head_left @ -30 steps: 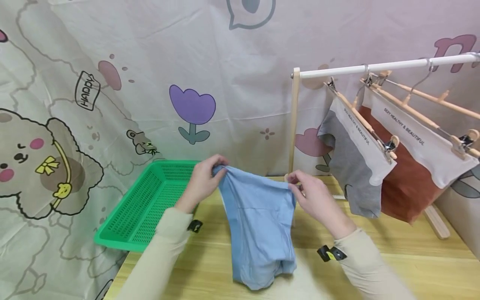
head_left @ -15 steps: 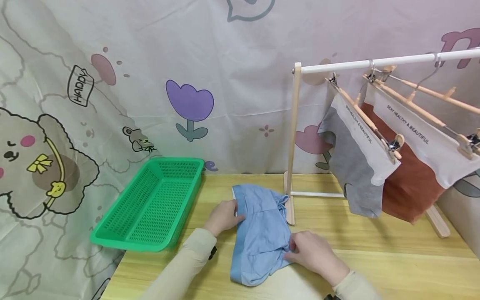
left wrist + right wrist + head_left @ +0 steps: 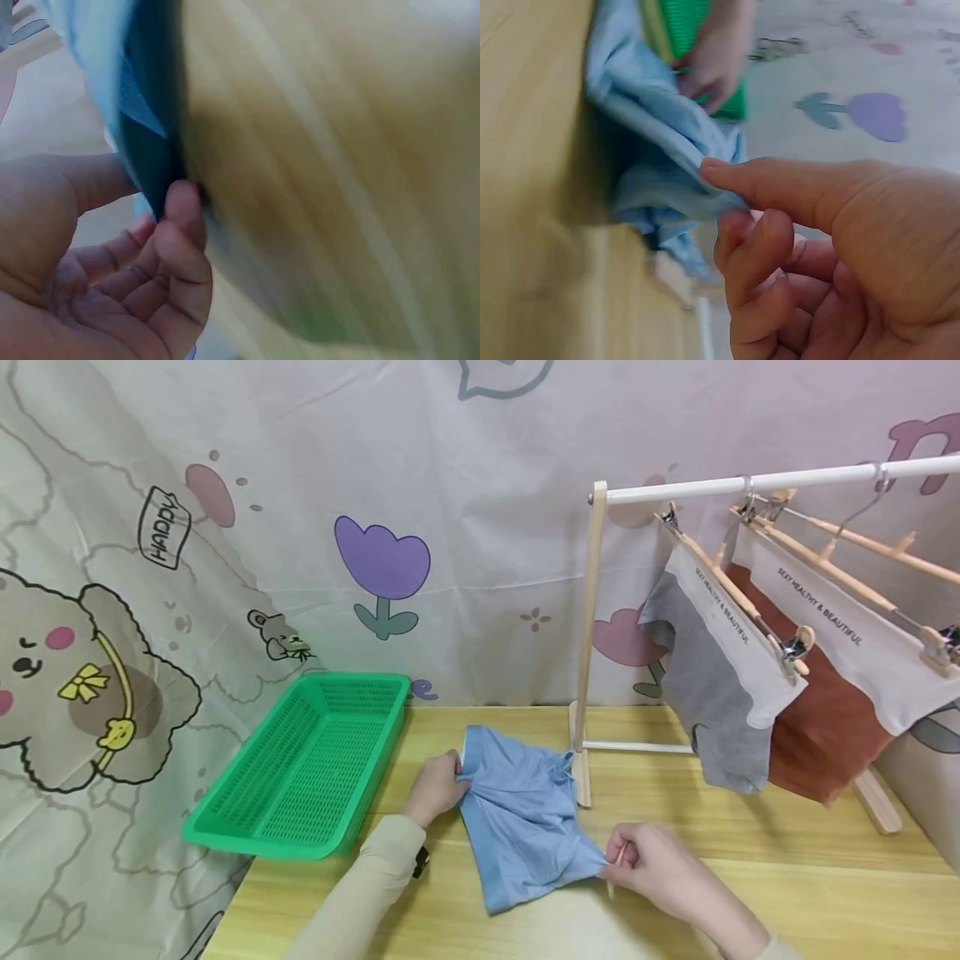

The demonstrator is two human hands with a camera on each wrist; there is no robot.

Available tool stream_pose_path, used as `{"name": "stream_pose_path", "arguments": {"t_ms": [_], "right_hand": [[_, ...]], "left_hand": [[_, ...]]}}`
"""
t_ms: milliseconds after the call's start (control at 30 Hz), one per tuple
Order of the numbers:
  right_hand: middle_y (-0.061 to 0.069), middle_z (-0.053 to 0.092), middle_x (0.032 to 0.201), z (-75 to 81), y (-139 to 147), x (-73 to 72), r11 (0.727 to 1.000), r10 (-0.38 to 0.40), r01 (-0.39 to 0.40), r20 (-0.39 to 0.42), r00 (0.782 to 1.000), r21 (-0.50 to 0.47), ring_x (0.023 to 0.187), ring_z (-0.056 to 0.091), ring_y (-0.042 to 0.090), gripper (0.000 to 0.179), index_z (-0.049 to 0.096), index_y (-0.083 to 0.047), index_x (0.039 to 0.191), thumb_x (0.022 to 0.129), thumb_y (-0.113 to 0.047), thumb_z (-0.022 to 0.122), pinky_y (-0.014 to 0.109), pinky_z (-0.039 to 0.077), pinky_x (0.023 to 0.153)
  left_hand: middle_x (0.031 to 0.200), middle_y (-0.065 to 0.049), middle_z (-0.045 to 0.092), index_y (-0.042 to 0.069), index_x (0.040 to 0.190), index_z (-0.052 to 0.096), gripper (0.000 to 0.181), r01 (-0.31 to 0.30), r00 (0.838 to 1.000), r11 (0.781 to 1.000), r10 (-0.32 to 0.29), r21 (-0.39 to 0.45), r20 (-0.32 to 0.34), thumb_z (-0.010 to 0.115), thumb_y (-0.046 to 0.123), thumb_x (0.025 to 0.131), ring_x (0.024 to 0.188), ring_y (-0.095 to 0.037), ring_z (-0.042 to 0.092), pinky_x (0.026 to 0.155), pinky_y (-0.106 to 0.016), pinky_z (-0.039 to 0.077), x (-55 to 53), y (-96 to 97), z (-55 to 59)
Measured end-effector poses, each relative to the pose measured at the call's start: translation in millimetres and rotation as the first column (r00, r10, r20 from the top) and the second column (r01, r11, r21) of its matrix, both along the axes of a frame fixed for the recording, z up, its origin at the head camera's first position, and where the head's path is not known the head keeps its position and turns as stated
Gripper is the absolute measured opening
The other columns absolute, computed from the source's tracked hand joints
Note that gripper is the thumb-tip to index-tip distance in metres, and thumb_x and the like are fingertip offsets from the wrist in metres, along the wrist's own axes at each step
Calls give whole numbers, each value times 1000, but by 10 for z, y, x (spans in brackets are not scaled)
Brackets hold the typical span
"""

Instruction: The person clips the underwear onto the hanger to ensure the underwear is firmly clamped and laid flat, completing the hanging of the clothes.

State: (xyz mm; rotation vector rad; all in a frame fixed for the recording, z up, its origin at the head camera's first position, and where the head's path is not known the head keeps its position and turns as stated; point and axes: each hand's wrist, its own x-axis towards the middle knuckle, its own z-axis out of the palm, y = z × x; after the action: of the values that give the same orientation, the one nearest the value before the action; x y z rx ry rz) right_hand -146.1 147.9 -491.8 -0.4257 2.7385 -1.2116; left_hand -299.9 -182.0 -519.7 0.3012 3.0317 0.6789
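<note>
On the bench [image 3: 847, 877], pinched from two sides

On the bench, to the right of a green basket [image 3: 262, 850] and near the foot of a wooden rack [image 3: 592, 610]: can see a blue garment [image 3: 525, 810], lying rumpled, with its darker waistband [image 3: 486, 864] turned towards the basket side. Gripped at that waistband by the left hand [image 3: 437, 787], thumb on one side of the cloth and fingers curled on the other. Gripped also at the opposite, lower edge by the right hand [image 3: 652, 864], thumb and forefinger closed on the fabric, other fingers folded in; drawn out there to a narrow point.

Can read "SEXY HEALTHY & BEAUTIFUL" in dark capitals along the white band of a grey garment [image 3: 705, 702], hanging from the rack's white rail [image 3: 690, 491]. Can read the same wording on the white band of a rust-coloured garment [image 3: 825, 752], hanging just behind. Clipped, in each case, to a light wooden hanger [image 3: 716, 571].

Farther left, on the printed wall cloth [image 3: 480, 635], can read "HAPPY", lettered in black inside an outlined sign [image 3: 165, 528], above a bear drawing [image 3: 82, 685]. At the cloth's right, can make out a large pink letter [image 3: 902, 460], shaped like a lower-case "n".
</note>
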Motion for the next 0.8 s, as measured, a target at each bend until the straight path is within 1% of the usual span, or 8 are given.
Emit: {"name": "stream_pose_path", "arguments": {"t_ms": [133,200,267,367,433,533,633,800], "right_hand": [[-15,54,67,30,28,36,999,21,-20,-16,1000,39,57,45,-4,23,65,-21,87,87,-26,88,22,40,55],[-17,54,67,-19,2,20,997,16,-15,-14,1000,80,57,44,-4,23,66,-22,88,87,-28,88,21,39,56],[-17,55,68,-91,-26,-10,993,-5,8,-24,1000,120,58,45,-3,24,67,-22,90,84,-28,89,21,38,57],[-17,56,70,-206,-59,-60,983,-52,59,-47,998,175,60,45,-2,28,70,-21,99,81,-26,92,22,39,58],[-17,55,70,-285,-91,-111,976,-68,84,-84,994,203,61,45,-2,33,72,-20,105,80,-25,93,23,39,58],[-18,51,67,-380,-156,-189,962,-72,107,-145,987,250,60,43,-1,25,72,-23,97,81,-21,91,24,37,56],[-19,47,63,-403,-196,-214,958,-38,90,-193,980,271,58,41,-2,24,67,-28,81,83,-19,88,26,42,58],[-23,48,62,-272,-188,-48,979,99,-63,-183,978,193,58,42,-7,32,60,-31,73,85,-22,88,23,46,60]], "left_hand": [[84,-14,66,-2,103,63,28,23,998,999,-25,-39,-65,82,18,95,74,-26,64,66,-40,55,100,10,64],[85,-13,67,-1,104,66,30,58,995,995,-65,-78,-81,83,22,95,74,-24,65,66,-40,56,273,36,166],[85,-6,67,5,99,68,28,155,984,981,-163,-113,-70,85,27,92,74,-18,62,64,-34,55,538,73,285],[79,8,60,18,86,66,30,350,934,923,-356,-159,-13,90,37,85,68,-6,52,58,-25,45,1022,160,374],[79,13,56,24,83,65,32,450,886,865,-463,-221,-5,92,40,80,68,-2,47,57,-22,40,1284,209,310],[80,14,54,26,82,66,25,482,846,815,-529,-322,-72,91,30,79,69,-1,49,56,-22,39,1491,211,135],[80,13,57,26,82,69,21,459,841,828,-522,-322,-142,86,15,79,71,-2,53,57,-21,41,1527,123,76],[80,14,57,24,78,65,27,440,862,877,-473,-195,-183,83,5,71,74,1,50,62,-20,43,1519,-154,266]]}}
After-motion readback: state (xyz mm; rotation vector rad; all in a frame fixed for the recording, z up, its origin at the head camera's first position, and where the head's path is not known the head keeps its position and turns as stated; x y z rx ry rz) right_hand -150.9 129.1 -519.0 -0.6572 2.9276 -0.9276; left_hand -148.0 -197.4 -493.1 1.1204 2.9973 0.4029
